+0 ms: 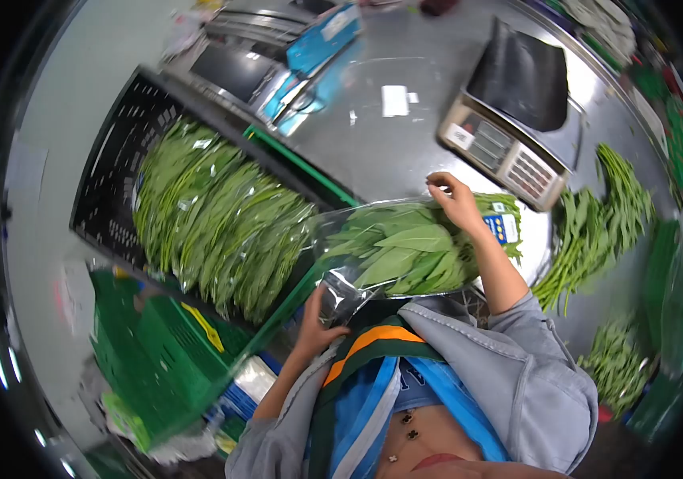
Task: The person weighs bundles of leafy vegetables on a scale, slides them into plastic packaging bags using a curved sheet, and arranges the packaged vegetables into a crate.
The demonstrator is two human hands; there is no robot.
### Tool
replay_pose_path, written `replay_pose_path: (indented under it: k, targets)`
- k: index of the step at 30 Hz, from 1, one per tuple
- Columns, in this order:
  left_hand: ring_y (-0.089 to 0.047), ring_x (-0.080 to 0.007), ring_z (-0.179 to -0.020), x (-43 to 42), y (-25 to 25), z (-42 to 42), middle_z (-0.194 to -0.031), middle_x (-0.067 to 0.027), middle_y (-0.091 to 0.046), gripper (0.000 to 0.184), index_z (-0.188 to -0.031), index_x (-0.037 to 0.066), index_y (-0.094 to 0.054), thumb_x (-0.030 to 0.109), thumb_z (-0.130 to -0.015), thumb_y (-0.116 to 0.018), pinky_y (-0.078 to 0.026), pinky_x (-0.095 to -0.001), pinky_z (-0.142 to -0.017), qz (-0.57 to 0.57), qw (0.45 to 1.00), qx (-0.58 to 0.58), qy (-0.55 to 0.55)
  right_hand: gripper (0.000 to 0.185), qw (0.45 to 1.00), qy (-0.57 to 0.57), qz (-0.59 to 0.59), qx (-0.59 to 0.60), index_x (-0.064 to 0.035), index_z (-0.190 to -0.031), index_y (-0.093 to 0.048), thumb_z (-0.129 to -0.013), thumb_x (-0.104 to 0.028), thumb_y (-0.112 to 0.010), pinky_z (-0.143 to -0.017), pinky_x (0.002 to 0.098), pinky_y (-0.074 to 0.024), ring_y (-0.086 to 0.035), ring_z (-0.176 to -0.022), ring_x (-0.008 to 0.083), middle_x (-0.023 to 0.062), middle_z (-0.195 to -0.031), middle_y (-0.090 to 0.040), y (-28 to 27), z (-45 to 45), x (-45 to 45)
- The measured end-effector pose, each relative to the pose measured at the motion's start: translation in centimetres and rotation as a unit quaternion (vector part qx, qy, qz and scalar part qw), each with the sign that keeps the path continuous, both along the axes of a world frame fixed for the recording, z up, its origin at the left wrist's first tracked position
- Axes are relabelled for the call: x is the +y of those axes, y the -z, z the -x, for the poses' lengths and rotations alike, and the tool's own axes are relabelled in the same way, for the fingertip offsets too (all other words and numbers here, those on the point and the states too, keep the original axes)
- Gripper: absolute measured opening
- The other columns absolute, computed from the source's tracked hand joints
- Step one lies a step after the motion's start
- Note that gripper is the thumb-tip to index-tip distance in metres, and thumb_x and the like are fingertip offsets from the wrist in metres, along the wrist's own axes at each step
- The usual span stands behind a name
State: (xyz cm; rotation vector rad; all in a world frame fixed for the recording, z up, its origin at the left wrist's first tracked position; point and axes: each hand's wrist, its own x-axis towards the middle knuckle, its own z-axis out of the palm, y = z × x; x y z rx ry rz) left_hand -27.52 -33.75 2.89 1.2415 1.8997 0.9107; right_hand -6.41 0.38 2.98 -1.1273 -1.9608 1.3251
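Note:
A clear plastic bag of leafy greens [413,249] lies in front of me, with a blue and white label [501,229] near its right, stem end. My left hand [315,326] grips the loose plastic at the bag's lower left, thumb and fingers around the film. Over the bag's far edge, my right hand [457,203] has loosely bent fingers with a gap between thumb and forefinger; nothing shows in them. To the left, a black crate [114,164] holds several bagged bunches of the same greens [218,211].
A weighing scale [505,152] with a black pan stands at the back right of the metal table [381,152]. Loose greens [609,211] lie right of the bag. Green crates [154,347] sit low at left. A blue packet [324,40] lies at the back.

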Motion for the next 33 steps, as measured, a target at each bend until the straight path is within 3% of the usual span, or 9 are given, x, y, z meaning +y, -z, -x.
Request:
replay_pose_path:
  k: [5,9,11,15,19,23,26,30,33]
  targets:
    - [-0.051,-0.0273,-0.111,2.4,-0.6,-5.3,-0.108,-0.0122,-0.060,0.042,-0.107,0.005,-0.061,0.018,-0.069,-0.074,-0.037,-0.0362,-0.094,-0.125,0.990,-0.010,-0.071,0.052,0.939,-0.323,0.008,-0.122,-0.0027,-0.117,-0.057,-0.081,-0.040,-0.063,-0.091,0.0358,-0.0436,-0.059,-0.102,0.0275,0.0168,-0.111,-0.061,1.5,5.2,3.5]
    - [-0.058,-0.0207,-0.090,0.2,0.7,-5.0,-0.082,-0.0054,-0.066,0.008,-0.081,0.006,-0.069,0.008,-0.074,-0.066,-0.042,-0.0327,-0.082,-0.131,0.962,-0.085,-0.224,0.047,0.842,-0.462,0.135,-0.243,-0.0001,-0.100,-0.064,-0.075,-0.039,-0.071,-0.078,0.0319,-0.0453,-0.060,-0.082,0.0190,0.0099,-0.089,-0.066,2.1,3.8,5.7]
    - [-0.057,-0.0203,-0.085,0.0,-1.1,-2.9,-0.081,-0.0042,-0.065,0.005,-0.075,0.007,-0.069,0.005,-0.071,-0.066,-0.040,-0.0332,-0.080,-0.122,0.953,-0.120,-0.251,0.039,0.865,-0.433,0.167,-0.188,0.0012,-0.093,-0.064,-0.073,-0.031,-0.074,-0.072,0.0293,-0.0440,-0.056,-0.074,0.0130,0.0053,-0.079,-0.064,1.9,2.8,4.8]
    - [-0.054,-0.0180,-0.073,3.0,-7.9,1.8,-0.075,-0.0022,-0.065,0.007,-0.072,0.008,-0.068,0.005,-0.066,-0.067,-0.034,-0.0316,-0.078,-0.245,0.948,0.058,-0.196,0.022,0.942,-0.296,0.147,-0.064,0.0011,-0.089,-0.063,-0.072,-0.009,-0.073,-0.069,0.0251,-0.0431,-0.054,-0.072,0.0098,0.0010,-0.077,-0.061,-7.5,1.4,5.1]
    - [-0.053,-0.0152,-0.069,6.3,-17.5,3.8,-0.076,0.0009,-0.066,0.008,-0.070,0.012,-0.067,0.007,-0.064,-0.069,-0.033,-0.0330,-0.078,-0.420,0.876,0.215,-0.104,0.019,0.980,-0.147,-0.106,0.086,0.0002,-0.087,-0.062,-0.073,-0.008,-0.072,-0.069,0.0234,-0.0418,-0.053,-0.075,0.0081,-0.0008,-0.078,-0.059,-17.0,-1.3,3.8]
    - [-0.053,-0.0127,-0.070,5.5,-20.9,2.2,-0.079,0.0055,-0.066,0.009,-0.068,0.017,-0.065,0.012,-0.063,-0.070,-0.031,-0.0347,-0.077,-0.530,0.767,0.361,-0.002,0.010,0.937,-0.040,-0.268,0.220,-0.0018,-0.085,-0.060,-0.077,-0.001,-0.065,-0.082,0.0264,-0.0418,-0.055,-0.092,0.0153,0.0071,-0.098,-0.061,-16.8,-3.7,0.9]
    - [-0.053,-0.0127,-0.070,4.6,-16.2,1.3,-0.079,0.0066,-0.065,0.012,-0.073,0.018,-0.066,0.015,-0.062,-0.071,-0.030,-0.0364,-0.079,-0.491,0.792,0.355,0.065,0.016,0.957,0.066,-0.223,0.173,-0.0048,-0.086,-0.062,-0.074,0.005,-0.064,-0.087,0.0291,-0.0409,-0.056,-0.100,0.0191,0.0073,-0.104,-0.062,-8.5,-5.5,-1.9]
    - [-0.054,-0.0141,-0.075,1.2,-3.6,0.6,-0.077,0.0064,-0.061,0.013,-0.075,0.016,-0.066,0.015,-0.062,-0.071,-0.035,-0.0356,-0.079,-0.357,0.861,0.327,0.157,0.014,0.970,0.175,-0.151,-0.072,-0.0046,-0.089,-0.062,-0.075,-0.002,-0.065,-0.084,0.0344,-0.0438,-0.059,-0.094,0.0246,0.0099,-0.097,-0.064,4.5,-8.6,-9.2]
    - [-0.055,-0.0146,-0.075,-2.4,3.0,0.8,-0.075,0.0060,-0.061,0.011,-0.072,0.016,-0.066,0.010,-0.063,-0.070,-0.036,-0.0341,-0.079,-0.266,0.900,0.261,0.227,0.014,0.963,0.266,-0.007,-0.033,0.0008,-0.092,-0.062,-0.081,-0.007,-0.063,-0.082,0.0319,-0.0448,-0.060,-0.087,0.0219,0.0122,-0.091,-0.064,6.8,-10.5,-17.2]
